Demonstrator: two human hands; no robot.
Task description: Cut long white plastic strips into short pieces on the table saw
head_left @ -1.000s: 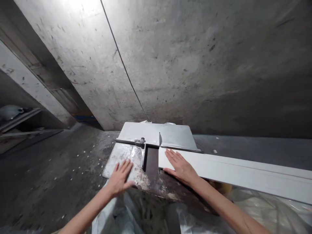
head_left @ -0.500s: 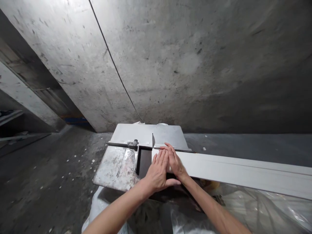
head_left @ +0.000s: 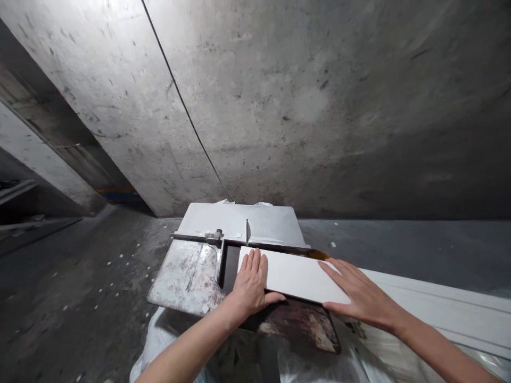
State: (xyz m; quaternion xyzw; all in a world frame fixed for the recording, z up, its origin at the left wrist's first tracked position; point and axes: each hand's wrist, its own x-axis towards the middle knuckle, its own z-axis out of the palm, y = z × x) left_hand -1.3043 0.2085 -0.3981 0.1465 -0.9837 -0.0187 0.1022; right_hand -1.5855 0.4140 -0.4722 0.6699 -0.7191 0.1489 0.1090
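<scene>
A white flat board [head_left: 295,274] lies over a small worn metal work table [head_left: 175,276], its left end close to a dark slot. My left hand [head_left: 252,282] rests palm down on that end, fingers stretched out flat and thumb apart along the near edge. Farther right, my right hand [head_left: 351,290] spans the board's width, fingers at the far edge and thumb at the near one. A long white grooved board [head_left: 447,306] extends right beyond this hand; whether it is the same piece I cannot tell. A thin upright blade-like plate [head_left: 247,232] stands just beyond my left fingertips.
A metal rail with a clamp-like fitting [head_left: 215,236] crosses the table at the left. Clear plastic sheeting [head_left: 311,361] hangs below. A concrete wall [head_left: 279,106] rises behind, and small white scraps [head_left: 122,256] dot the floor [head_left: 80,298].
My right hand has moved right, from beside my left hand to farther along the board. My left hand stays near the board's left end. The board sits slightly closer to me and farther left.
</scene>
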